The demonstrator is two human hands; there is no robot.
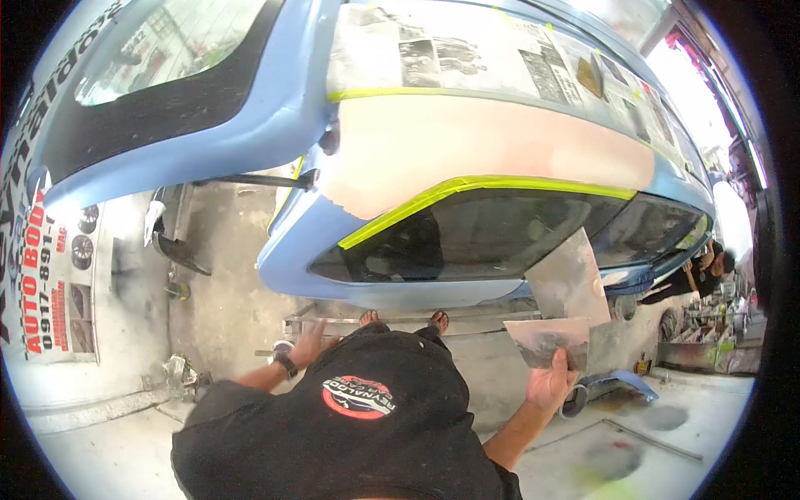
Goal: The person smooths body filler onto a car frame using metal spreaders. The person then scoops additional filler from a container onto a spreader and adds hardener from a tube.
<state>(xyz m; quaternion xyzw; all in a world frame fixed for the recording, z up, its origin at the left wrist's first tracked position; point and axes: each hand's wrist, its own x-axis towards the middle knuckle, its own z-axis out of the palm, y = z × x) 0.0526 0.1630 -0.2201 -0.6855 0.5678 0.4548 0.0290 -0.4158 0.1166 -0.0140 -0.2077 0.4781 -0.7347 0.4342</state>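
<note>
My right hand (pixel 550 380) grips a folded sheet of sandpaper (pixel 544 340) between thumb and fingers. A larger, pink-dusted flap (pixel 571 279) of it stands up above the folded part, in front of the car's side window. My left hand (pixel 307 346), with a watch on the wrist, is low at my left side, blurred, its fingers apart and nothing seen in it. Ahead is a blue car (pixel 292 250); pinkish filler or primer (pixel 467 137) covers its upper side panel. Yellow-green masking tape (pixel 492 183) edges the side window (pixel 500 233), and newspaper (pixel 458 50) covers the roof.
The raised tailgate (pixel 275 92) reaches out at the left on a strut (pixel 258 179). A low bench (pixel 475 317) stands along the car before my feet. Another person (pixel 696 271) crouches at the far right. A loose blue car part (pixel 621 383) lies on the floor.
</note>
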